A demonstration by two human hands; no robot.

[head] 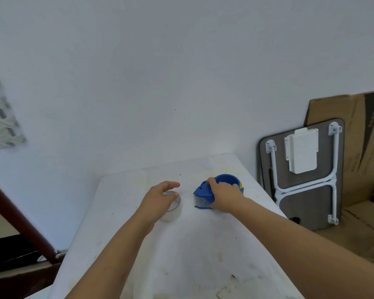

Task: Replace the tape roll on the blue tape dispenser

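The blue tape dispenser (205,194) lies on the white table (181,244) near its far right corner, its round blue hub facing up. My right hand (224,194) rests on top of it, fingers curled over its body and gripping it. To its left stands a roll of clear tape (175,209) on the table. My left hand (160,198) covers the roll from above and the left, fingers wrapped around its upper rim. A strip of tape shows at the dispenser's front edge.
A folded grey lap table with white legs (302,173) leans against the wall right of the table, with flattened cardboard (358,147) behind it. A dark red wooden frame (20,219) stands at the left. Small paper scraps (225,292) lie near the table's front edge.
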